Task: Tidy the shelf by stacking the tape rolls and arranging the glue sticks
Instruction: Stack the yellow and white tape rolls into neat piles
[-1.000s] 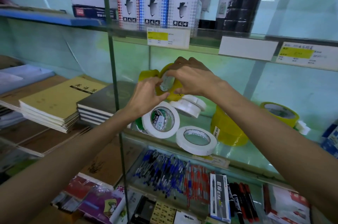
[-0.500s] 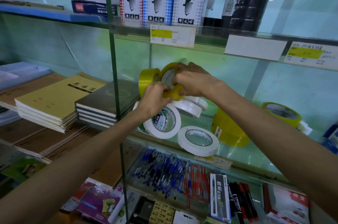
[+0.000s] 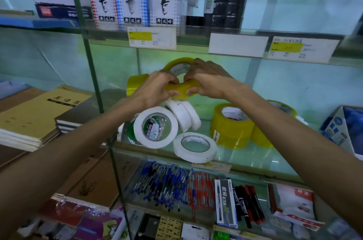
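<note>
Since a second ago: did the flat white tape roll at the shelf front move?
No. The white tape roll lies flat on the glass shelf just left of the yellow tape stack, same gap as before; only the camera shifted.

The person's left hand (image 3: 157,90) and right hand (image 3: 208,82) are bare. Each joins a bare, slender forearm, the left forearm (image 3: 78,151) and the right forearm (image 3: 294,141), uncovered from the wrist to the edge of the view. The fingers (image 3: 198,65) are slim, with knuckles standing out as low ridges on the backs of the hands; the nails are too blurred to make out.
</note>
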`<action>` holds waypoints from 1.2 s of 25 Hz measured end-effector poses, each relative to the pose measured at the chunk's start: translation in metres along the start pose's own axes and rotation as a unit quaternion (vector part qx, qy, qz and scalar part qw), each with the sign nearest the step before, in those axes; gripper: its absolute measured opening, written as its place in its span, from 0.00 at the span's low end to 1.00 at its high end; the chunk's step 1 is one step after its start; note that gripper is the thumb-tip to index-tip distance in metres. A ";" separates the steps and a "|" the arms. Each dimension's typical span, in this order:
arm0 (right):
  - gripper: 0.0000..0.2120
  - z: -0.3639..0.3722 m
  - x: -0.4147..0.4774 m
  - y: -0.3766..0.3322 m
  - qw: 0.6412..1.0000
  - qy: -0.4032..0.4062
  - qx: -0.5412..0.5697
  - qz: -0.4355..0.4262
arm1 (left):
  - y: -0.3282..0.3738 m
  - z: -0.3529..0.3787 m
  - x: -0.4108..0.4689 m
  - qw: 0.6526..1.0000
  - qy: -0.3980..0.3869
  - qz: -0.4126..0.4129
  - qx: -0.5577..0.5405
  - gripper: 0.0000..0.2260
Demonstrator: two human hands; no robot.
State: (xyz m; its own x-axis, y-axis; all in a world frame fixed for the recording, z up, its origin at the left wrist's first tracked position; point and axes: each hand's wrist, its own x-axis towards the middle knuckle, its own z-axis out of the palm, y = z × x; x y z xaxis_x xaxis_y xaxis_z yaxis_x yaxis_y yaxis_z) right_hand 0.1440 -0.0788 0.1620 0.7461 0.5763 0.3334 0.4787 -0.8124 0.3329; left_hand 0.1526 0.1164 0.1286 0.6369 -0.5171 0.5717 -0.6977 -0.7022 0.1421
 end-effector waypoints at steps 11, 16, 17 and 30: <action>0.23 -0.010 -0.081 0.041 0.990 0.020 0.072 0.117 | 0.056 0.009 0.052 0.989 -0.088 0.114 -0.014 0.15; 0.24 -0.014 -0.115 0.056 0.986 0.002 0.090 0.143 | 0.080 0.028 0.068 0.984 -0.118 0.129 -0.034 0.16; 0.24 -0.013 -0.119 0.059 0.985 -0.001 0.093 0.148 | 0.083 0.031 0.070 0.983 -0.122 0.129 -0.038 0.16; 0.21 0.019 -0.144 0.063 0.980 -0.043 0.116 0.154 | 0.097 0.066 0.066 0.972 -0.177 0.140 -0.065 0.13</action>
State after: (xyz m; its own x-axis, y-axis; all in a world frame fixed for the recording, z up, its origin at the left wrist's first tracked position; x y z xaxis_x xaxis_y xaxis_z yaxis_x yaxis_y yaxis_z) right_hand 0.0755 -0.2150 0.1186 0.9033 0.2990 0.3076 0.3093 -0.9508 0.0157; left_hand 0.1490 -0.0182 0.1266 0.4734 -0.8307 0.2929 -0.8806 -0.4539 0.1360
